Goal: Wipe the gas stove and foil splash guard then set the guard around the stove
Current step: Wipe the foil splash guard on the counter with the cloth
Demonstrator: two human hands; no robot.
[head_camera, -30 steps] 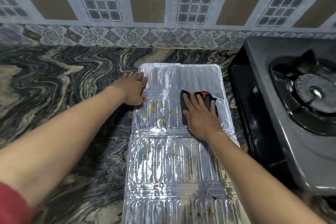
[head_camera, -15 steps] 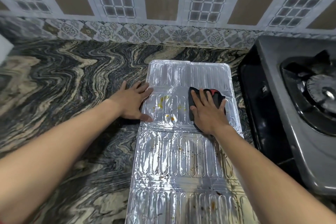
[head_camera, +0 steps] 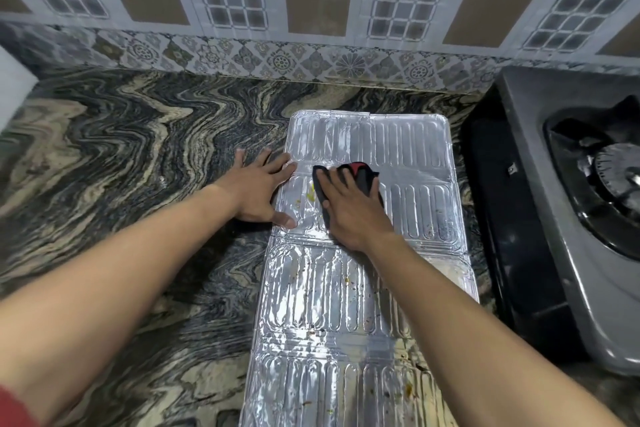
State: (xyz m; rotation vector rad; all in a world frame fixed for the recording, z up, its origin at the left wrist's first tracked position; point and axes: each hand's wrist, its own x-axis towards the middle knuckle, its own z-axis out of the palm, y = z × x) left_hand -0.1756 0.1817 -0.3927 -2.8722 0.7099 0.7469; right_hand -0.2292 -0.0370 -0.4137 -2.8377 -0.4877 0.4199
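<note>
Lying beneath right hand (head_camera: 353, 215), cloth (head_camera: 363, 174) on foil guard (head_camera: 412, 149) (left hand (head_camera: 258, 191) alongside)

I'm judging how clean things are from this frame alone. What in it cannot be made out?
Head view:
Silver ribbed foil splash guard: near end cut off by the bottom edge; the right forearm covers part of it.
Black and red cloth: mostly hidden under the right hand.
Grey gas stove: cut off by the right edge; only one burner shows, blurred.
Guard's left rim: partly under the left hand.
</note>
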